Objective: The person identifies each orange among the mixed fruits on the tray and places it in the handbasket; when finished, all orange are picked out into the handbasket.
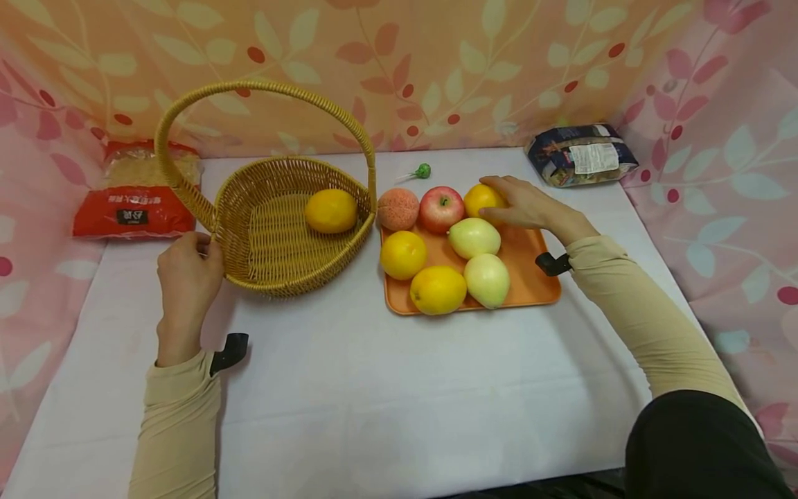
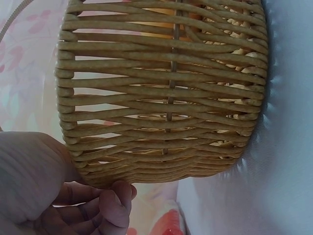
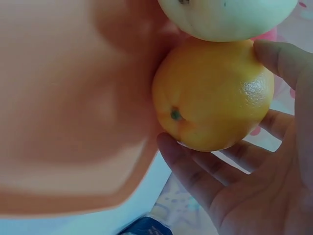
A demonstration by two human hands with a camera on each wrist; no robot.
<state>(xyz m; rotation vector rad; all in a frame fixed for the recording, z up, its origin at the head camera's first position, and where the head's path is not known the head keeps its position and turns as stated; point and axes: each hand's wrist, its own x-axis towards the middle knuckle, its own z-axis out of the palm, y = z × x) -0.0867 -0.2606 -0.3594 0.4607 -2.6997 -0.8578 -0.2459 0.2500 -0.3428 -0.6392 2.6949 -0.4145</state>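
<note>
My left hand [image 1: 190, 270] pinches the left rim of a woven basket [image 1: 293, 284] with a tall arched handle; the left wrist view shows thumb and fingers on its edge [image 2: 161, 98]. Inside the basket lies one yellow-orange fruit [image 1: 331, 211]. On the far side of an orange tray [image 1: 530, 277], my right hand [image 1: 530, 204] curls thumb and fingers round an orange [image 3: 210, 98]. The orange touches a pale green fruit [image 3: 230, 17] in the right wrist view. Beside it on the tray sit a red apple [image 1: 442, 209] and a rough pinkish round fruit [image 1: 399, 209].
Nearer on the tray are another orange [image 1: 403, 255], a yellow lemon-like fruit [image 1: 438, 290] and a second pale green fruit [image 1: 488, 281]. A green lollipop [image 1: 423, 170] lies behind. A red bag [image 1: 137, 208] stands back left, a dark packet [image 1: 582, 156] back right. Patterned curtains enclose the table.
</note>
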